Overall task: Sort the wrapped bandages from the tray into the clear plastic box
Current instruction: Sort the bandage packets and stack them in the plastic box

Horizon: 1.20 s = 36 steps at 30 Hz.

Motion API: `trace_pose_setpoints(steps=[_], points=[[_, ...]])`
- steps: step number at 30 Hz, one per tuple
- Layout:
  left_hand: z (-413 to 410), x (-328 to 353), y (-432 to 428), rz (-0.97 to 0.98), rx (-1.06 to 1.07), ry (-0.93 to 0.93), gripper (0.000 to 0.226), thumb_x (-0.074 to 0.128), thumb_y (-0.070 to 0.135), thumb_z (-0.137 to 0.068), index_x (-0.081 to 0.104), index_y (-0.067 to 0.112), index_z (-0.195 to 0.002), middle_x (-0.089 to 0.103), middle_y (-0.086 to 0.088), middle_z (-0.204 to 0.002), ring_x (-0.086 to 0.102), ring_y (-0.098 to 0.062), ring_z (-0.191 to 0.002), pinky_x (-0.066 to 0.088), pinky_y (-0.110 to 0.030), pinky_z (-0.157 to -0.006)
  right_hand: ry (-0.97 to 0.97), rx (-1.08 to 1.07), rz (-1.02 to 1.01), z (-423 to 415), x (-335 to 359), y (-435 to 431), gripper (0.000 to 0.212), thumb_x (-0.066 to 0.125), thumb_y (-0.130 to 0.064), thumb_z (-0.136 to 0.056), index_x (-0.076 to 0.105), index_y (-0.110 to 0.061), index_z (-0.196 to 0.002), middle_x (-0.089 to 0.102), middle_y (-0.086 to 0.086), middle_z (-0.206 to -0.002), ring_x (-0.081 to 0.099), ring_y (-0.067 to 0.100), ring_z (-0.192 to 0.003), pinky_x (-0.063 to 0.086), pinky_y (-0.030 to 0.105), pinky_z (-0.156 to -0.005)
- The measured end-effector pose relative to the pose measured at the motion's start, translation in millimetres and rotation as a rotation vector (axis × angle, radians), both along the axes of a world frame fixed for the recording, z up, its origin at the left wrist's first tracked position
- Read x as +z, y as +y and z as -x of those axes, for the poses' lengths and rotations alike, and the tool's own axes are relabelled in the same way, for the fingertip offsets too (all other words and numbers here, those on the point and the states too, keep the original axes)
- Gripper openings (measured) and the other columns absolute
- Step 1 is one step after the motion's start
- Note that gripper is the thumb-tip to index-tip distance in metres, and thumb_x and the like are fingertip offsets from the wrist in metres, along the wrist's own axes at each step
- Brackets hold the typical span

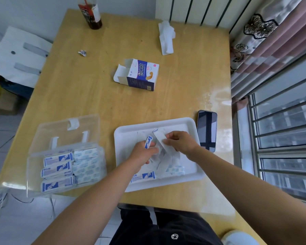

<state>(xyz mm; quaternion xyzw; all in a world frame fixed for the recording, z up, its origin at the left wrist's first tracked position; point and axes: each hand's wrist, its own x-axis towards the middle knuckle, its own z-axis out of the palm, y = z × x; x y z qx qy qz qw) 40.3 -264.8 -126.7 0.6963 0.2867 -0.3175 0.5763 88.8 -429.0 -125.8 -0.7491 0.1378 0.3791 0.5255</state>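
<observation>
Over the white tray (154, 122), left hand (143, 153) grips a blue-printed bandage (148, 141); right hand (180, 141) pinches a white bandage (160, 139). Clear plastic box (31, 172) sits left, smartphone (206, 130) right.

Bare arms (99, 188), black clothing (180, 223) with round emblem (174, 236)

Showing plain white on the tray (121, 137). Carrying blue-and-white print, some with pale blue speckle, on the bandages (143, 176). Looking clear and colourless in the box (60, 128). Glowing yellow-tan woodgrain on the bench (175, 96). Wearing white, navy and an orange spot on the carton (141, 76). Shining black on the phone (207, 131). Displaying pink stripes and dark flowers on the curtain (265, 41).
</observation>
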Motion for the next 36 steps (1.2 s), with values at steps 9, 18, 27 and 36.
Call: trace_pose_setpoints(steps=[9, 18, 27, 36], points=[[-2, 3, 8, 0.043, 0.22, 0.085, 0.023, 0.035, 0.005, -0.093, 0.051, 0.008, -0.077, 0.039, 0.001, -0.046, 0.035, -0.014, -0.04, 0.029, -0.028, -0.049, 0.036, -0.121, 0.024, -2, 1, -4, 0.013, 0.057, -0.006, -0.092, 0.054, -0.01, -0.08, 0.044, 0.001, -0.065, 0.038, 0.014, -0.055, 0.034, 0.021, -0.05], [1, 9, 33, 0.181, 0.491, 0.181, 0.031, 0.034, 0.007, -0.094, 0.053, 0.014, -0.071, 0.032, 0.007, -0.035, 0.025, -0.009, -0.03, 0.029, -0.024, -0.042, 0.011, -0.009, -0.009, 0, 5, 18, 0.017, 0.056, -0.003, -0.091, 0.056, -0.011, -0.075, 0.047, 0.0, -0.063, 0.04, 0.012, -0.054, 0.035, 0.017, -0.047], [7, 9, 36, 0.336, 0.494, 0.104, 0.039, 0.031, 0.008, -0.094, 0.047, 0.015, -0.059, 0.025, 0.002, -0.049, 0.024, -0.01, -0.038, 0.032, -0.025, -0.048, -0.204, 0.051, 0.063, 9, 10, 39, 0.029, 0.065, -0.034, -0.088, 0.06, -0.018, -0.112, 0.058, 0.001, -0.105, 0.053, 0.013, -0.077, 0.044, 0.028, -0.068], [10, 15, 38, 0.338, 0.374, 0.045, 0.031, 0.032, 0.006, -0.089, 0.037, 0.017, -0.06, 0.035, 0.0, -0.05, 0.032, -0.01, -0.042, 0.027, -0.019, -0.043, 0.054, 0.33, -0.128, 16, 23, 50, 0.044, 0.072, -0.037, -0.083, 0.056, -0.026, -0.122, 0.054, 0.003, -0.115, 0.05, 0.011, -0.079, 0.038, 0.019, -0.06]])
